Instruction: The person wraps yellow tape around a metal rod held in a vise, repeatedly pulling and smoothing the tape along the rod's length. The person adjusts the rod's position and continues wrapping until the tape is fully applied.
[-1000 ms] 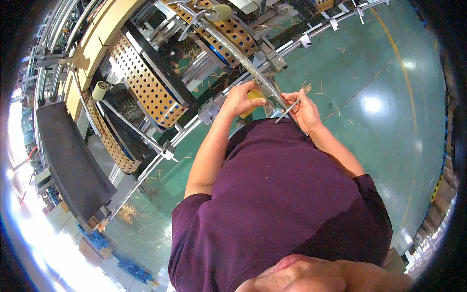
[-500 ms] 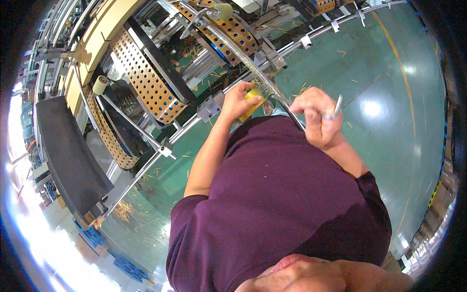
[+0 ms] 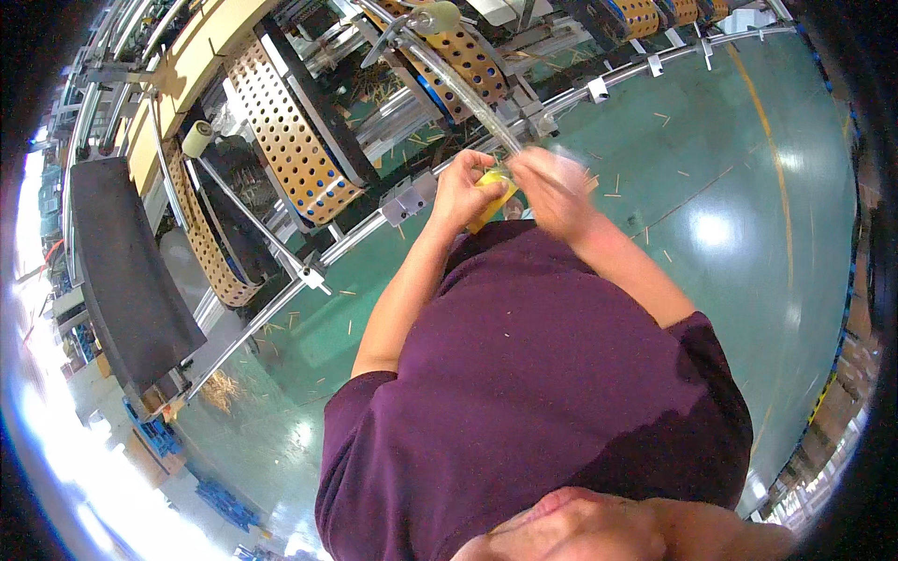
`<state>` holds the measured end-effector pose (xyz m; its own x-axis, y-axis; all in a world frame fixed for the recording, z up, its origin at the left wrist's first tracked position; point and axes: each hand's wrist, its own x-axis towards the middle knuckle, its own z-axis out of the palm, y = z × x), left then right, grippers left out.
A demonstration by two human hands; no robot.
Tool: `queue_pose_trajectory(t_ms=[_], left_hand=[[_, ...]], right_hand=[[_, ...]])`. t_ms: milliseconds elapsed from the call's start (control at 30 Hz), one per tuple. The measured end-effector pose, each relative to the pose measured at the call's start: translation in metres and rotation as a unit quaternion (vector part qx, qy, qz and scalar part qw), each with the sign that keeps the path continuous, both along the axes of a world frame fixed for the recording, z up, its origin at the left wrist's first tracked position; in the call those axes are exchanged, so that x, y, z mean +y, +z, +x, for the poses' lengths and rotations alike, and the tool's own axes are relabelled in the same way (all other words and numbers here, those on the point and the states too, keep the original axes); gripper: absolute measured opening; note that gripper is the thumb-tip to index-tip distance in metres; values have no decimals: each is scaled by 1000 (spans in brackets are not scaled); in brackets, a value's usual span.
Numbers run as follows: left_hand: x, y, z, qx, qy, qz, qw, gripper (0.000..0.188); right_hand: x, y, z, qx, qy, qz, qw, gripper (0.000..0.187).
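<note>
My left hand (image 3: pixel 460 194) is closed round a yellow roll (image 3: pixel 492 198) that looks like tape, just in front of my waist. Close beside it is my right hand (image 3: pixel 556 198), smeared by motion, its fingers at the lower end of a slanting metal bar (image 3: pixel 477 107). A slim silver metal piece (image 3: pixel 567 166) shows only as a pale streak at the right hand, its kind not clear. Between the two hands, the bar's end and whatever the fingertips touch are hidden.
Perforated tan belts (image 3: pixel 292 140) and a frame rail (image 3: pixel 355 241) of a machine run along the left and top. A pale roller (image 3: pixel 433 18) sits by the bar's upper end. Straw-like bits (image 3: pixel 222 391) lie on the green floor (image 3: pixel 697 178). A dark curved panel (image 3: pixel 136 280) stands at left.
My right hand has swung left and up from the right side to the bar's end beside my left hand. The left hand keeps its hold on the yellow roll. The view has shifted slightly.
</note>
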<state>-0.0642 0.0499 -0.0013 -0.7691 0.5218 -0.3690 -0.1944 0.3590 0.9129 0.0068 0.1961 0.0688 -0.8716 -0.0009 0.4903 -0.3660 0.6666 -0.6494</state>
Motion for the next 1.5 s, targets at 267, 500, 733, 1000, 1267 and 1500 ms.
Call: queue_pose_trajectory(t_ms=[267,500,733,1000,1267,1500], left_hand=[[0,-5,-10,-15,15,51,998,38],[-25,16,-24,-42,44,82,995,40],[-96,72,-42,41,164,111,979,44],[-149,108,-109,507,176,-313,783,52],[-175,31,-202,501,115,-519,683,51],[-178,29,-198,550,87,-414,720,55]], right_hand=[[20,50,-14,54,-17,-282,958,18],[57,-101,-14,-386,-155,-128,901,35],[44,-74,-14,-456,-99,-407,785,32],[49,-86,-12,-420,-60,-231,876,17],[44,-83,-15,-459,-76,-223,857,18],[47,-78,-13,-460,-73,-289,837,26]])
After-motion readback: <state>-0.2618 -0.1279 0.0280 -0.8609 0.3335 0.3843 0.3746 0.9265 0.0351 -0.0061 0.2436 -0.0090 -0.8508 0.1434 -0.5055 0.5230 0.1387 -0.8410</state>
